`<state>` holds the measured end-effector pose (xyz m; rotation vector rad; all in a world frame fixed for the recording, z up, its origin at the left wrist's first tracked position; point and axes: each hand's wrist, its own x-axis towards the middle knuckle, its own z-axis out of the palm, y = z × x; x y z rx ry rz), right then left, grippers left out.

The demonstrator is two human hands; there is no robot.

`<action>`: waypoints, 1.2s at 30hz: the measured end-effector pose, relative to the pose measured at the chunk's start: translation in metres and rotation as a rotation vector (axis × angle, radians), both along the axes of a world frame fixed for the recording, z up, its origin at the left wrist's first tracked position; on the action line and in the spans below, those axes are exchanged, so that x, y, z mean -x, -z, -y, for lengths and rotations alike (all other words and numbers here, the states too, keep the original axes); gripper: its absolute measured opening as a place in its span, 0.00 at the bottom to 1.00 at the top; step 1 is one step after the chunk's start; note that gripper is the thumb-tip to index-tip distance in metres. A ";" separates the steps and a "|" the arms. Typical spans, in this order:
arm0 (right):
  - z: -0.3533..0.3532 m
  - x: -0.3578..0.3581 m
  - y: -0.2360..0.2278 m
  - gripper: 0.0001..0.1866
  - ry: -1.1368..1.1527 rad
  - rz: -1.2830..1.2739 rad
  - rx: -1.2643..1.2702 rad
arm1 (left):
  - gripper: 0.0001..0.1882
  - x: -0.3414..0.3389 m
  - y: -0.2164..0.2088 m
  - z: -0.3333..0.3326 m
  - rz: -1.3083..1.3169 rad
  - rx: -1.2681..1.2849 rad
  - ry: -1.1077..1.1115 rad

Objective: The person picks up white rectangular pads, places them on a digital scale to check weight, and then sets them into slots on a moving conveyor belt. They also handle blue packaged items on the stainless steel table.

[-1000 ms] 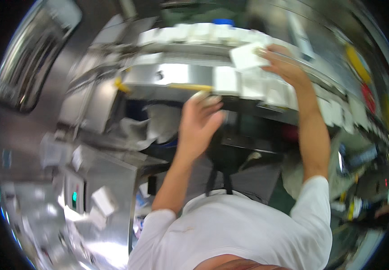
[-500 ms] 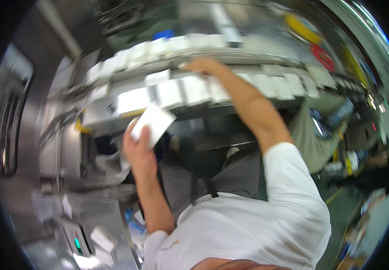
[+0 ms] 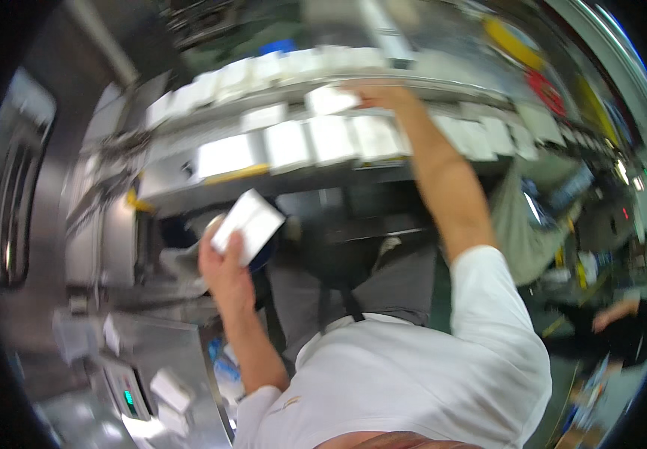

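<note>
My left hand (image 3: 228,263) grips a white rectangular packet (image 3: 255,225) in front of the near ledge, thumb on its upper face. My right arm reaches forward over the ledge to the conveyor track. There my right hand (image 3: 380,95), smeared by motion, has its fingers at the edge of another white packet (image 3: 329,100) and seems to hold it. Alone on the track, to the left, lies a further white packet (image 3: 264,117). Several white packets (image 3: 288,145) stand in a row along the near ledge, and a second row (image 3: 234,78) runs along the far side.
At lower left, a scale (image 3: 126,391) with a green lit display stands on a metal table beside white packets (image 3: 172,391). Machine panels rise on the left. A beige cloth (image 3: 516,238) hangs at right; beyond it is a person in dark clothing (image 3: 634,329).
My right hand has moved right along the track, and a white packet now shows at its fingers. The left hand has shifted slightly down and left, still gripping its packet.
</note>
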<state>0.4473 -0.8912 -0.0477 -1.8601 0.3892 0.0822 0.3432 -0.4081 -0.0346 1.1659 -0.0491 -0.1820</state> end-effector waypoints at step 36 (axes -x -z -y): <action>0.049 0.110 -0.073 0.10 0.181 -0.201 0.712 | 0.27 0.006 -0.061 0.073 0.240 -0.185 0.228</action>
